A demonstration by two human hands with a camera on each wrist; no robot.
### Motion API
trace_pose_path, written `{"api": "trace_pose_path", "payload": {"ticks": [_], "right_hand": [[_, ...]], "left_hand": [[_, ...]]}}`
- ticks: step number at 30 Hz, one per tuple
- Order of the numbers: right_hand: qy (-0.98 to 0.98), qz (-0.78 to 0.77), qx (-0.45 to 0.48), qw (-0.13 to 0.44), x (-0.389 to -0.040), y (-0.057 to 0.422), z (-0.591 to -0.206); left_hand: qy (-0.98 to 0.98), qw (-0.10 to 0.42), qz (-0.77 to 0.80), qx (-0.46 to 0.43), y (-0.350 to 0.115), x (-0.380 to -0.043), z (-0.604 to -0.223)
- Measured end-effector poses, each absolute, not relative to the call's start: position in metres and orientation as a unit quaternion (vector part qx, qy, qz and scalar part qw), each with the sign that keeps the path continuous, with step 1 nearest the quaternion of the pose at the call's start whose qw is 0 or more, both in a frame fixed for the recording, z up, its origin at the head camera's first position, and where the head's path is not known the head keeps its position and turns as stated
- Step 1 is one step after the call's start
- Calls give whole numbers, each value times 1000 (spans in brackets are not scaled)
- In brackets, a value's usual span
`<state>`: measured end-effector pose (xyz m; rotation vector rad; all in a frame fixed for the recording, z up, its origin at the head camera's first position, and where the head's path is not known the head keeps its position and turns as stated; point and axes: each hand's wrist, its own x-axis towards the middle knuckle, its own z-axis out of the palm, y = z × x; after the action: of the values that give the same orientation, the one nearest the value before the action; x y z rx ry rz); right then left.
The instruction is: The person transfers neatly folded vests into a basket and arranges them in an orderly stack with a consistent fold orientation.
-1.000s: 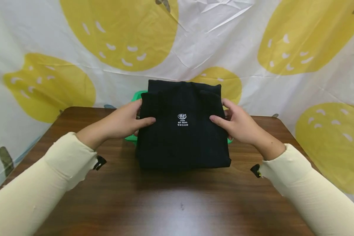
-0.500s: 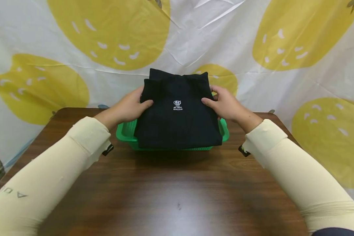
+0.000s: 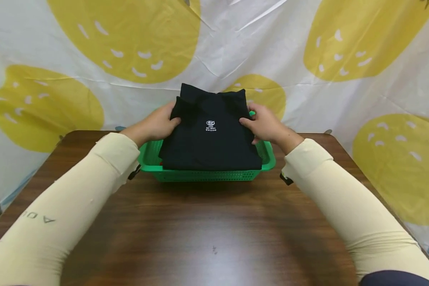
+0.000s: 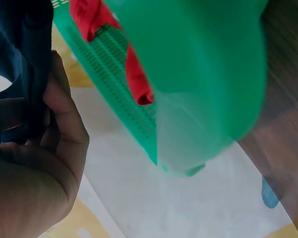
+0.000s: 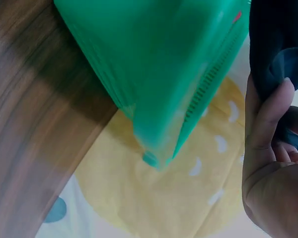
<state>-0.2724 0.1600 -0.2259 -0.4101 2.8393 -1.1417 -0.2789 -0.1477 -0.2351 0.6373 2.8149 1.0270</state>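
Observation:
A folded black garment (image 3: 211, 147) with a small white printed label hangs tilted over a green plastic basket (image 3: 207, 176), its lower edge at the near rim. My left hand (image 3: 158, 124) grips the garment's left side, thumb on top. On the opposite side my right hand (image 3: 266, 124) pinches it with the thumb in front. In the left wrist view, curled fingers (image 4: 64, 119) hold the dark cloth beside the basket. The right wrist view shows the other hand's fingers (image 5: 270, 114) bent around the cloth. Most of the basket's inside is hidden.
Red cloth (image 4: 136, 74) lies inside the basket. The basket stands near the far side of a brown wooden table (image 3: 200, 230). Behind it hangs a white curtain (image 3: 128, 103) with large yellow fruit prints.
Both hands have carried the black garment away from me and down over the basket. More of the basket's front now shows, and the grip on both sides stays.

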Motion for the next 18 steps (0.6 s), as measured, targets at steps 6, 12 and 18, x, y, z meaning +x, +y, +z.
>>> {"api": "trace_pose_path", "payload": {"ticks": [6, 12, 18], "right_hand": [[915, -382, -122, 47, -275, 157, -233], [915, -380, -113, 79, -278, 156, -243], [920, -361, -116, 93, -275, 151, -253]], "left_hand": [[924, 46, 322, 199, -149, -282, -237], [934, 59, 292, 197, -150, -285, -245], [939, 71, 276, 192, -154, -281, -255]]}}
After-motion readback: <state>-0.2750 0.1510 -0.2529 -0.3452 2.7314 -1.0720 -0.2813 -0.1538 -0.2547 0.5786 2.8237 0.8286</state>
